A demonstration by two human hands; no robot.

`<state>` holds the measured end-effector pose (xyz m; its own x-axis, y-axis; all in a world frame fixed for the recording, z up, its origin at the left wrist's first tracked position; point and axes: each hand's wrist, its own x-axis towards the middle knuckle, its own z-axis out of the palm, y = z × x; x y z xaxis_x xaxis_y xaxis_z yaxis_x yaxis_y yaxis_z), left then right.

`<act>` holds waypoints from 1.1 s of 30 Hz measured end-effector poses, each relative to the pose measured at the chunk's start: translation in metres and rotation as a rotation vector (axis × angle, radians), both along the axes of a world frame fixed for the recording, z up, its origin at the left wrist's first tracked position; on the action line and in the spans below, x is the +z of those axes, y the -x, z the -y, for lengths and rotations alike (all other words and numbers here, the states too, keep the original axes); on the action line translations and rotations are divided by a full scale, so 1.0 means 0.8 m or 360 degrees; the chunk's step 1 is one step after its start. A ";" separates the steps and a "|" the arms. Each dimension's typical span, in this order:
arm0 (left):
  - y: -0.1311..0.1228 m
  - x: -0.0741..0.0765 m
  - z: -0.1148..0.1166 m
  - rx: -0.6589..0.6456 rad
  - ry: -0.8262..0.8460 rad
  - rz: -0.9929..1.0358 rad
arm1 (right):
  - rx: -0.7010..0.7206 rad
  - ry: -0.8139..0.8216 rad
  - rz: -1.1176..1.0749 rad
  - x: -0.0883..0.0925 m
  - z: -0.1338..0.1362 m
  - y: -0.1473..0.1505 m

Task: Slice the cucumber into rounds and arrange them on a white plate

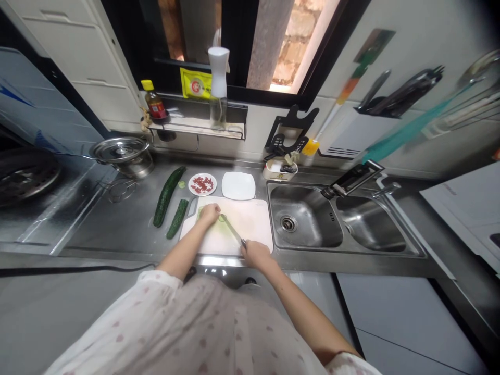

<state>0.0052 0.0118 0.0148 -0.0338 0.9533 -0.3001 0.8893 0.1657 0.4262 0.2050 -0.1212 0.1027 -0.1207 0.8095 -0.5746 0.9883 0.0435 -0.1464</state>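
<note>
My right hand (255,253) is wrapped round the handle of a kitchen knife (233,230), whose blade points up and left across the white cutting board (250,219). Near the knife tip lies a thin cucumber slice (222,217). My left hand (211,214) is closed on the board with its fingertips at the cucumber slices; the fingers partly hide what they hold. More pale green cucumber shows just left of that hand. Beside the board rest a cut cucumber (177,219) and a longer whole cucumber (169,196), with a small cucumber end (182,184) near them.
Behind the board stand a plate of chopped red pieces (202,184) and a white square plate (238,186). The double sink (307,216) adjoins on the right. A lidded steel pot (130,159) is at back left. A spray bottle (218,88) stands on the wall shelf (195,125).
</note>
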 end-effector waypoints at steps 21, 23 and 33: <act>-0.001 -0.001 0.001 0.0017 0.0003 0.0005 | 0.0097 0.0010 0.0039 0.020 -0.013 -0.006; -0.001 -0.001 0.001 0.0020 0.0015 0.0012 | 0.0064 0.0026 0.0021 0.016 -0.009 -0.009; -0.005 0.004 0.011 -0.0002 -0.0075 0.0011 | -0.0026 -0.0022 0.0000 0.000 0.014 -0.021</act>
